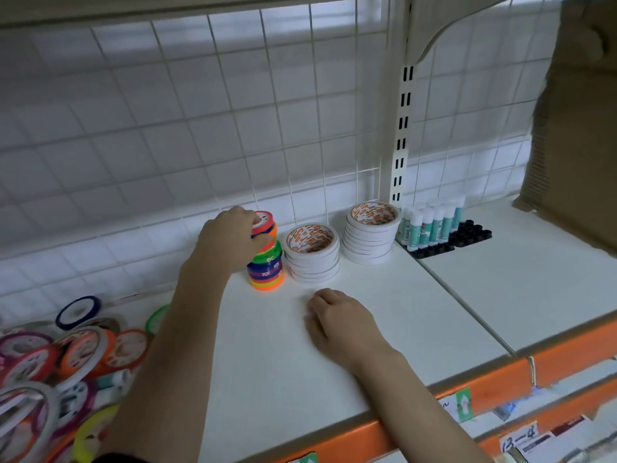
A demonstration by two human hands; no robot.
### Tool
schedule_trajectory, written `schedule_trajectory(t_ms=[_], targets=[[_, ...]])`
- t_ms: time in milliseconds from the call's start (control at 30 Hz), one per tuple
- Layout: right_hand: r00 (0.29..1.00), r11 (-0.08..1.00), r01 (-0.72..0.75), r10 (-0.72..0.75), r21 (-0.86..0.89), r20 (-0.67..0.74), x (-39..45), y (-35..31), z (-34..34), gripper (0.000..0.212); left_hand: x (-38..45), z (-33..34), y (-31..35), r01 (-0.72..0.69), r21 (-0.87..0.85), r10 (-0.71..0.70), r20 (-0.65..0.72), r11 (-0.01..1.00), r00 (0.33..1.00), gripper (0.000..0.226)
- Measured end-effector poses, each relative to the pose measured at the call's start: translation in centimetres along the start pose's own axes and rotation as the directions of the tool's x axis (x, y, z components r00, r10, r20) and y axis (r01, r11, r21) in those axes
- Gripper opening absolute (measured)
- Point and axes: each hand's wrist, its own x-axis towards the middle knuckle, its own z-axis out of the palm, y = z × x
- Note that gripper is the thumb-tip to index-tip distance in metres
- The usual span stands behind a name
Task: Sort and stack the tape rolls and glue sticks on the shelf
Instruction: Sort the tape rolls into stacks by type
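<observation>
The stack of coloured tape rolls stands on the white shelf, near the wire-grid back panel. Its lower rolls sit level; the upper rolls lean out of line. The left hand grips the top of this stack, fingers and thumb curled round the red and orange rolls there.

Just to the right stands a shorter stack of white tape rolls with orange-printed cores, close beside the coloured stack; contact cannot be confirmed. A taller stack of the same white rolls stands further right, apart from the shorter one.

Beyond it, against the slotted upright post, a group of glue sticks with white caps and green labels stands upright in a black holder tray. Several sockets at the tray's front and right side hold no stick.

The right hand rests palm down on the bare shelf surface in front of the white stacks, fingers loosely bent, holding nothing.

At the left end of the shelf lies a loose heap of tape rolls in purple, orange, blue, green, yellow and white, unsorted and overlapping. A glue stick lies on its side within this heap.

A cardboard box occupies the adjacent shelf section at far right. The orange shelf edge strip carries paper price labels.
</observation>
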Motion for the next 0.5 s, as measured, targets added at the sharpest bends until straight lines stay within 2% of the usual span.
schedule_trajectory(t_ms=[167,233,367,500], targets=[[1.0,1.0,0.027,-0.027,-0.002,-0.005,-0.1,-0.3,0.0,0.025,-3.9,1.0,-0.6,0.023,-0.179,-0.049,-0.145,0.984,0.988,0.052],[0.998,0.998,0.063,-0.063,-0.008,-0.014,0.1,-0.8,-0.1,0.025,-6.5,2.1,-1.2,0.061,-0.194,-0.085,-0.122,0.979,0.989,0.055],[0.985,0.986,0.169,-0.169,-0.011,0.035,0.7,-3.3,-0.7,0.037,-11.3,4.7,-3.2,0.172,-0.208,-0.179,-0.016,0.963,0.984,0.059],[0.952,0.954,0.301,-0.301,0.002,0.054,1.6,-6.6,-0.2,0.039,-14.7,4.7,-5.5,0.252,-0.197,-0.255,0.011,0.947,0.967,0.052]])
